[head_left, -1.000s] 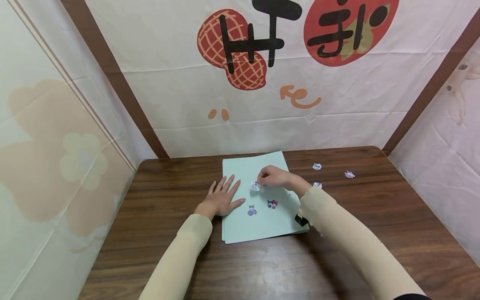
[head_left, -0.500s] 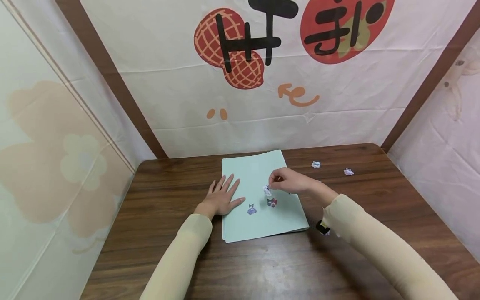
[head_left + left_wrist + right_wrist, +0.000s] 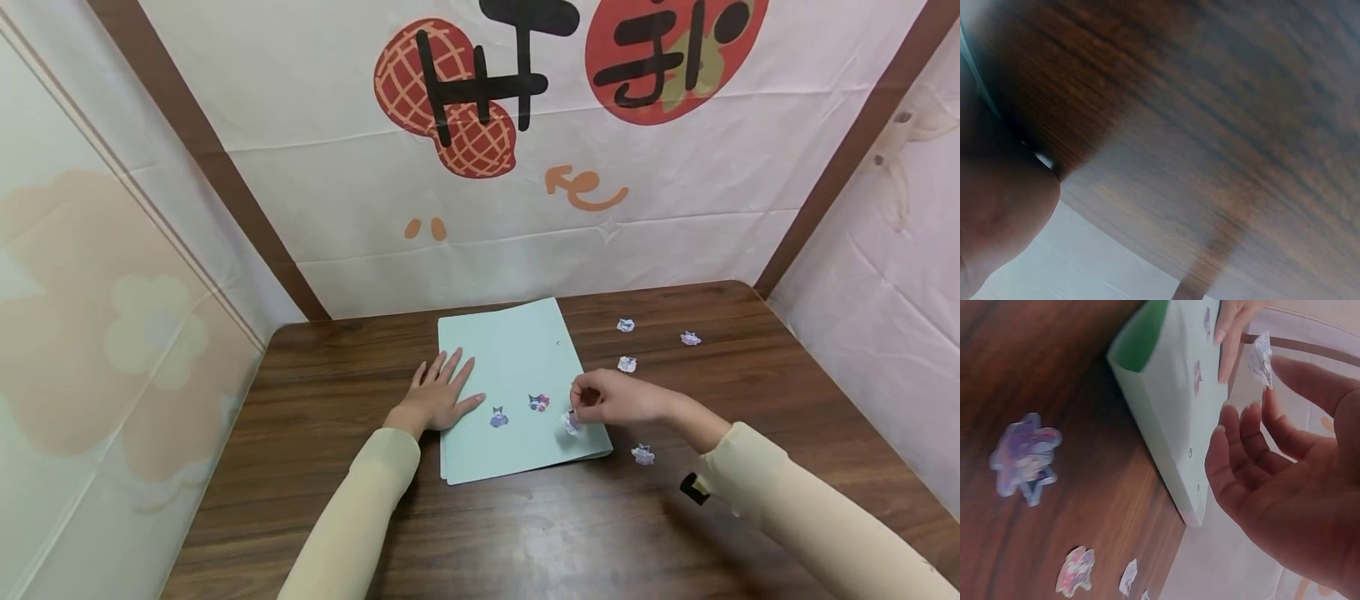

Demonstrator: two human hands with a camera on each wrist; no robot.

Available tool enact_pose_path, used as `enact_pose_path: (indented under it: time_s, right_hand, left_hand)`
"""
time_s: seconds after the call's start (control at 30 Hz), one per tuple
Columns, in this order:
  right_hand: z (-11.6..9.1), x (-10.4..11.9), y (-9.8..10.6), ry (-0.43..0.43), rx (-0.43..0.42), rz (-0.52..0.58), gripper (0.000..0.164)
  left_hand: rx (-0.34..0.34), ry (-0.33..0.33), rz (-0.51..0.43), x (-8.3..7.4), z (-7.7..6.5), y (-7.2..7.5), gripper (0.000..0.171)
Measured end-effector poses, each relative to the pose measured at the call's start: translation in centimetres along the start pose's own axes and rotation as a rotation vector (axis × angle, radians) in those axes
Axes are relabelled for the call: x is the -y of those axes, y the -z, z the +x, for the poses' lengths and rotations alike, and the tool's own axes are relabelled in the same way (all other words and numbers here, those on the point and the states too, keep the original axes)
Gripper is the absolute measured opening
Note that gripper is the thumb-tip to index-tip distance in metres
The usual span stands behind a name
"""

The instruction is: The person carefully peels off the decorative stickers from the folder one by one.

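Note:
A pale green folder (image 3: 517, 350) lies on the table, two small stickers on it: a purple one (image 3: 498, 417) and a dark-and-red one (image 3: 538, 402). My left hand (image 3: 433, 402) rests flat on its left edge with fingers spread. Thumb and index finger of my right hand (image 3: 622, 400) pinch a whitish sticker (image 3: 572, 423) just above the folder's lower right part. In the right wrist view that sticker (image 3: 1261, 360) stands at the fingertips, the other fingers loosely curled. The left wrist view catches only a blurred part of my left hand (image 3: 1004, 212).
Right of the folder, several loose stickers lie on the brown table (image 3: 525, 533), among them a purple one (image 3: 642, 454) and a bluish one (image 3: 626, 325). A printed cloth (image 3: 345, 208) hangs behind the table. The folder's near right corner (image 3: 1141, 337) curls up.
Holding the sticker, my right hand has moved right and nearer, from the folder's middle to its lower right. My left hand stays in place. The view has shifted slightly.

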State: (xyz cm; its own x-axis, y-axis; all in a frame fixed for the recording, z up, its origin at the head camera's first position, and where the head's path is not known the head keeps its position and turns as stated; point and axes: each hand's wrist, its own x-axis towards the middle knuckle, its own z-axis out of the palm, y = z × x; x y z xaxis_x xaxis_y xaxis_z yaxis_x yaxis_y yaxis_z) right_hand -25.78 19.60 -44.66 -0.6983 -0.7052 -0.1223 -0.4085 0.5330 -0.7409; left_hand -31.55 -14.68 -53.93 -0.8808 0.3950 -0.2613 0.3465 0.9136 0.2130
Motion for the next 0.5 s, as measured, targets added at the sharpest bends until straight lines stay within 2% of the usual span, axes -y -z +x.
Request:
enact_pose_path:
  time_s: [0.23, 0.5]
  right_hand:
    - [-2.7, 0.1, -1.4, 0.024, 0.076, -0.030, 0.011]
    - [-4.8, 0.1, -3.3, 0.022, 0.147, -0.094, 0.010]
  left_hand:
    - [-0.009, -0.002, -0.004, -0.1, -0.3, 0.1, 0.082]
    - [-0.003, -0.004, 0.001, -0.5, -0.5, 0.4, 0.081]
